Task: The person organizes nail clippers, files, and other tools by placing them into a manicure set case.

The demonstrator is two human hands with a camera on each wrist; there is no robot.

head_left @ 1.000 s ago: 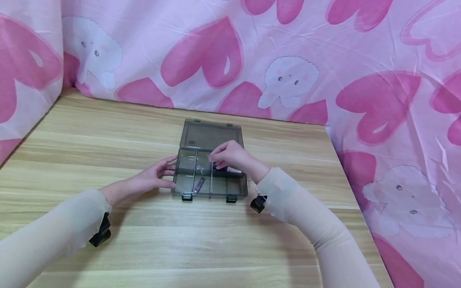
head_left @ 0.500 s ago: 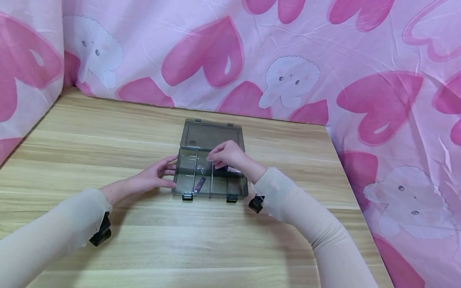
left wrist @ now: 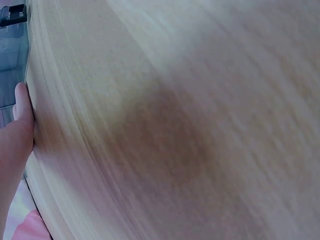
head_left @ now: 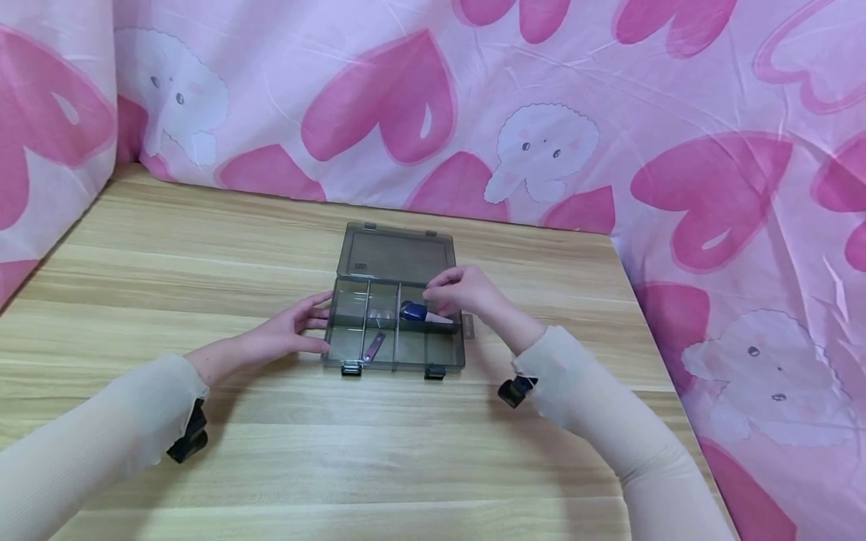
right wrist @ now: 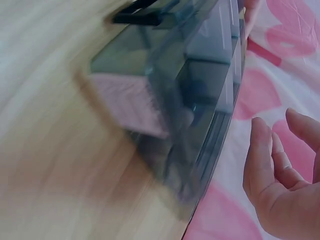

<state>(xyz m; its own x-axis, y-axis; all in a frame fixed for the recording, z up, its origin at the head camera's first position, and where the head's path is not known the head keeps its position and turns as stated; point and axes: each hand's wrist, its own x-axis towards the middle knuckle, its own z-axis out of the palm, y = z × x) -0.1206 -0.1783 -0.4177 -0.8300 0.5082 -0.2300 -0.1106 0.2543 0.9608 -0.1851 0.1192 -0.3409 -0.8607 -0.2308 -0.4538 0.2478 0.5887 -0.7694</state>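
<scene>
A grey see-through compartment box [head_left: 421, 349] stands on the table with its lid [head_left: 395, 253] laid back. My left hand [head_left: 284, 330] rests against the box's left side, fingers extended; in the left wrist view its thumb [left wrist: 22, 105] shows at the wall. My right hand [head_left: 470, 289] hovers over the right back edge, loosely bent, and the right wrist view shows nothing between its fingers. A rounded dark blue object [head_left: 413, 311] with a pale part [head_left: 438, 318] lies in the back right compartment. What looks like a nail clipper [head_left: 374, 347] slants in the front middle compartment.
Two dark latches [head_left: 351, 369] stick out at the box's front. The wooden table [head_left: 325, 458] runs back to a pink curtain [head_left: 379, 98] printed with hearts, which also hangs along both sides. Each wrist carries a black camera [head_left: 517, 391].
My right hand has drawn away to the right, leaving the dark blue object in the back right compartment uncovered. The left hand and the box have stayed in place.
</scene>
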